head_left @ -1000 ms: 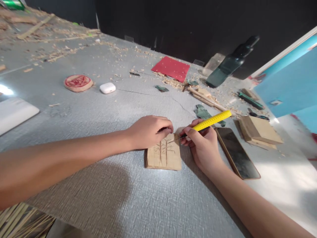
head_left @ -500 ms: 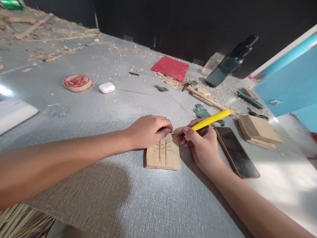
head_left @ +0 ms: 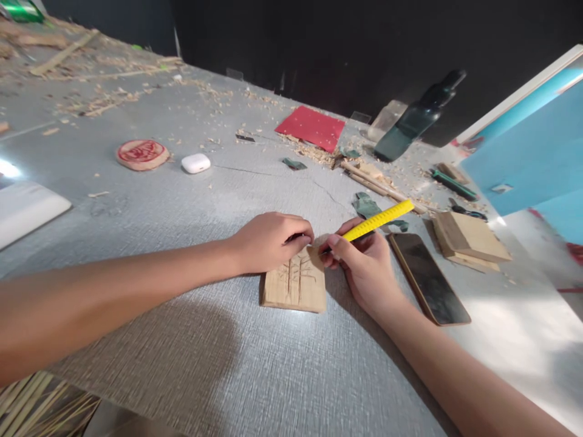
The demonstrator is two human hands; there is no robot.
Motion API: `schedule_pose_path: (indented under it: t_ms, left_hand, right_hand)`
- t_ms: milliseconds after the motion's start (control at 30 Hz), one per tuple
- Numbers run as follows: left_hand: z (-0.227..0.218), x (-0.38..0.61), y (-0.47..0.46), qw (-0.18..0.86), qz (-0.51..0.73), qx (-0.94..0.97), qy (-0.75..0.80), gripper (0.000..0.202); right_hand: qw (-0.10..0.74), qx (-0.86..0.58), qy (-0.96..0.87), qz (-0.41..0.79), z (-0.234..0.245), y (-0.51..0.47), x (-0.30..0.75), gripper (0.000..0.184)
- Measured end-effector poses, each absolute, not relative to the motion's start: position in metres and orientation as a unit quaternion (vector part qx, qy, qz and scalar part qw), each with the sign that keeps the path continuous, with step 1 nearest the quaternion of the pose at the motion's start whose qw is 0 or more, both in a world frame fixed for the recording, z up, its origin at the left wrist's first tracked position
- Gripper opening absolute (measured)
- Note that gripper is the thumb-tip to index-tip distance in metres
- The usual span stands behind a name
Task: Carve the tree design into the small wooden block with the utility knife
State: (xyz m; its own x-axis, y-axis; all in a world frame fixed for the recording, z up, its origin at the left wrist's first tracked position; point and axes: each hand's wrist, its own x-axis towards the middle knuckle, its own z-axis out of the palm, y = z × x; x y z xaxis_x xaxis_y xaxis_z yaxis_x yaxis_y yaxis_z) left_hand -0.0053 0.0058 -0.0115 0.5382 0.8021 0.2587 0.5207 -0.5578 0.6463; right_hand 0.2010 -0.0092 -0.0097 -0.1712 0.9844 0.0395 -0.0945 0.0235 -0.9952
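A small wooden block [head_left: 295, 290] lies on the grey table, its top face cut with lines like a branching figure. My left hand [head_left: 273, 243] rests over the block's far left corner, fingers curled and pressed on it; the fingertips are partly hidden. My right hand [head_left: 364, 261] is closed round a yellow-handled carving knife [head_left: 379, 221], held like a pen just past the block's far right corner. The ribbed handle slants up to the right. Its dark tip is mostly behind my fingers, so I cannot tell whether it touches the wood.
A phone [head_left: 428, 279] and stacked wood blocks [head_left: 471, 238] lie to the right. Farther back are a dark bottle [head_left: 410, 124], red paper [head_left: 312, 127] and thin sticks [head_left: 380, 182] among shavings. A white earbud case [head_left: 195, 163] and a red-marked wooden disc [head_left: 143, 154] sit left.
The view has shifted slightly, so the block, phone and my right hand appear a little farther left. Both hands keep their grip, with little movement relative to the block.
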Motion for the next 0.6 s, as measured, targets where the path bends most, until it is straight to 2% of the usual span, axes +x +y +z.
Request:
schedule_pose_path:
  t_ms: [167, 433, 600]
  left_hand:
    - [-0.0122, -0.0041, 0.0061, 0.256, 0.274, 0.841, 0.391, 0.018]
    - [-0.011, -0.0055, 0.0052, 0.255, 0.269, 0.841, 0.394, 0.018]
    - [-0.0124, -0.0055, 0.0061, 0.251, 0.275, 0.843, 0.389, 0.018]
  right_hand:
    - [0.515, -0.442, -0.494, 0.544, -0.0106, -0.0085, 0.2015, 0.024]
    - [0.476, -0.408, -0.525, 0.576, -0.01, -0.0083, 0.2021, 0.031]
    - [0.507, -0.452, -0.494, 0.543, -0.0108, -0.0087, 0.201, 0.026]
